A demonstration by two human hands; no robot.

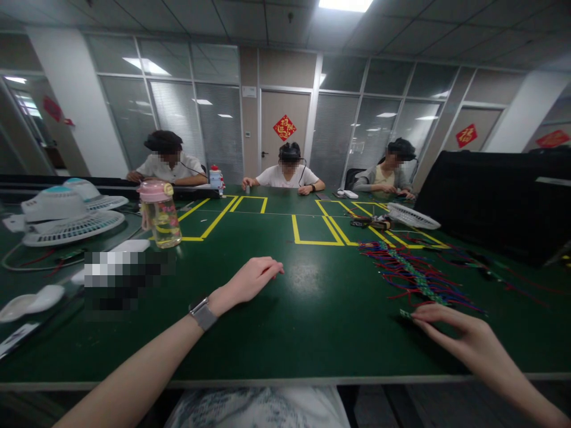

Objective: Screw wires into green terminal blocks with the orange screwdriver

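Observation:
My right hand (459, 333) pinches a small green circuit board (405, 314) by its end, between thumb and fingers, close to the tabletop on the right. Just beyond it lies a long row of small green circuit boards (414, 273) with red and blue wires sticking out on both sides. My left hand (250, 282), with a watch (203, 313) at the wrist, is at the middle of the green table (285, 339). Its fingers are loosely curled together, and nothing shows in them; their undersides are hidden.
On the left stand white fans (74, 223) and a pink-lidded bottle (161, 217). A white fan grille (413, 216) and a black box-like object (495, 205) are at right. Yellow tape (319, 242) marks rectangles. Across the table sit three people wearing headsets, including one person (288, 175) opposite me.

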